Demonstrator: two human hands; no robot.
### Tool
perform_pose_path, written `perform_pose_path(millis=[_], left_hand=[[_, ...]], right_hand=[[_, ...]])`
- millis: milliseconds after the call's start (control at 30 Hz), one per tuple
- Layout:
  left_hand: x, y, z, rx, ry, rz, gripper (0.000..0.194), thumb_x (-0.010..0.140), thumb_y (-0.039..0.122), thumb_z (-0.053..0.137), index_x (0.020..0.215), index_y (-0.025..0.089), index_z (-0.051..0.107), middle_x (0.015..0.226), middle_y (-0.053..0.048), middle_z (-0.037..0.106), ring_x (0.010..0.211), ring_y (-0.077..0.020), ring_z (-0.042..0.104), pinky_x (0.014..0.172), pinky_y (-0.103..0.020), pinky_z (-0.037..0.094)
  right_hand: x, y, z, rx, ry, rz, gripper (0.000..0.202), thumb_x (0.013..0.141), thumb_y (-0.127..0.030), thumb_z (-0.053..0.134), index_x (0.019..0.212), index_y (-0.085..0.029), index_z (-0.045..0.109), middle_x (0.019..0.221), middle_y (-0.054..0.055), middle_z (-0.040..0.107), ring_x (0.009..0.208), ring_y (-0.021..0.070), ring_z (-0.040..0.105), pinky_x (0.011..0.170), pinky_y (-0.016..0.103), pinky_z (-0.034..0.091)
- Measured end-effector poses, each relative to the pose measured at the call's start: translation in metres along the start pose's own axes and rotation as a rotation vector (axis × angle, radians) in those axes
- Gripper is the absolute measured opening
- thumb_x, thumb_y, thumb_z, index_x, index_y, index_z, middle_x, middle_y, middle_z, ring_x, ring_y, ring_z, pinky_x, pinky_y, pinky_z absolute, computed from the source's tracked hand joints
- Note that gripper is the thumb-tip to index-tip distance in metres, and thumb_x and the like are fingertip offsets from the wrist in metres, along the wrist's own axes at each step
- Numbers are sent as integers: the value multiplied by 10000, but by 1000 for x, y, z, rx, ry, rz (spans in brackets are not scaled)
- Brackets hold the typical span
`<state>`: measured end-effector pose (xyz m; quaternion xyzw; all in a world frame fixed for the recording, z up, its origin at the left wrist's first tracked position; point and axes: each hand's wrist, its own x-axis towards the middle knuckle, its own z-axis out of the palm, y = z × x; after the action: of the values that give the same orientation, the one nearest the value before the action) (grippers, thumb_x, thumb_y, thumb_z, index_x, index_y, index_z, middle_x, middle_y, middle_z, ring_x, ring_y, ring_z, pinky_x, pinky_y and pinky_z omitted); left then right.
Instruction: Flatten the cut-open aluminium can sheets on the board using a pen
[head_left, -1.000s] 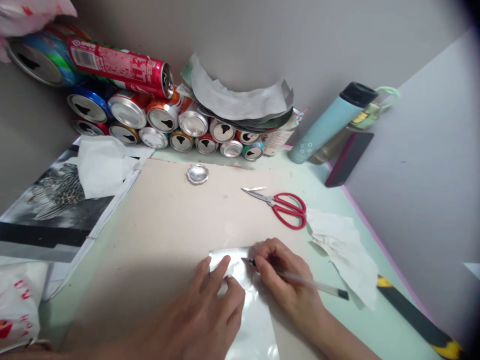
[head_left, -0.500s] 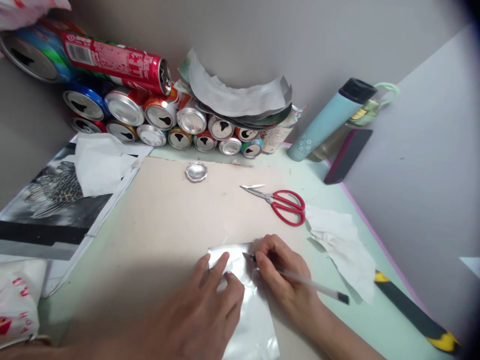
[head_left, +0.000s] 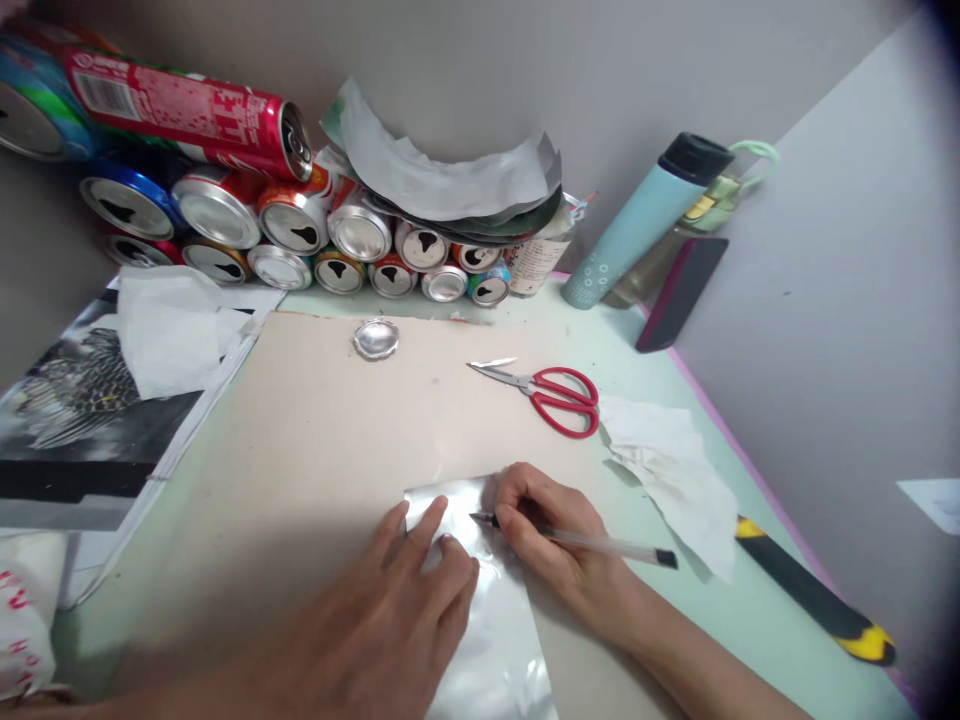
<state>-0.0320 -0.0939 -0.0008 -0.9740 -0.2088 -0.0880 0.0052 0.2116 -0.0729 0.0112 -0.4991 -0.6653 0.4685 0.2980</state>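
Note:
A shiny silver metal sheet [head_left: 495, 630] lies on the beige board [head_left: 322, 420] in front of me. My left hand [head_left: 405, 590] rests on the sheet's left side with fingers spread, pressing it flat. Between the thumb and fingers of my right hand [head_left: 559, 530] is a clear-barrelled pen [head_left: 607, 545], its dark tip at or just over the sheet, right of my left fingertips. The pen's back end with a black plug points right. Part of the sheet is hidden under both hands.
Red-handled scissors [head_left: 564, 402] and a small silver dish-shaped can bottom [head_left: 376, 340] lie beyond the hands. Stacked drink cans [head_left: 292, 225] line the back, with curved metal sheets [head_left: 450, 190] on top. White tissue [head_left: 675, 475] and a black-yellow handle [head_left: 817, 595] lie right; a blue bottle [head_left: 645, 220] stands behind.
The whole view has shifted, so things sit slightly further left. The pen tip has moved a little left and down on the sheet. My left hand keeps its place on it.

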Motion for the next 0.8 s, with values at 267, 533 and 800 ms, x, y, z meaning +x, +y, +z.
perform_pose_path(millis=[267,533,800], left_hand=[[1,1,-2,-3,-5,-17,410,1019,343,534,1373,145,595,1337,-113,643,1398,-319,491,1199,-478,298],[6,-2,-4,-37,11,-23,409,1030,392,528,1344,142,607,1313,-107,647,1354,-330,522,1184,-486,310],[9,-2,-7,-12,6,-17,367,1030,319,515,1341,140,593,1304,-104,655,1349,-315,521,1149,-458,338]], right_hand=[[1,0,-6,-2,-91,2,228,1015,-285,501,799,-212,487,771,-14,512,674,135,435,592,271,348],[4,-1,-13,-17,-184,-28,195,976,-249,531,792,-213,479,764,-10,499,691,145,436,613,278,355],[5,-4,-18,-41,-240,-36,185,962,-241,520,783,-218,479,780,-1,497,690,152,432,617,286,374]])
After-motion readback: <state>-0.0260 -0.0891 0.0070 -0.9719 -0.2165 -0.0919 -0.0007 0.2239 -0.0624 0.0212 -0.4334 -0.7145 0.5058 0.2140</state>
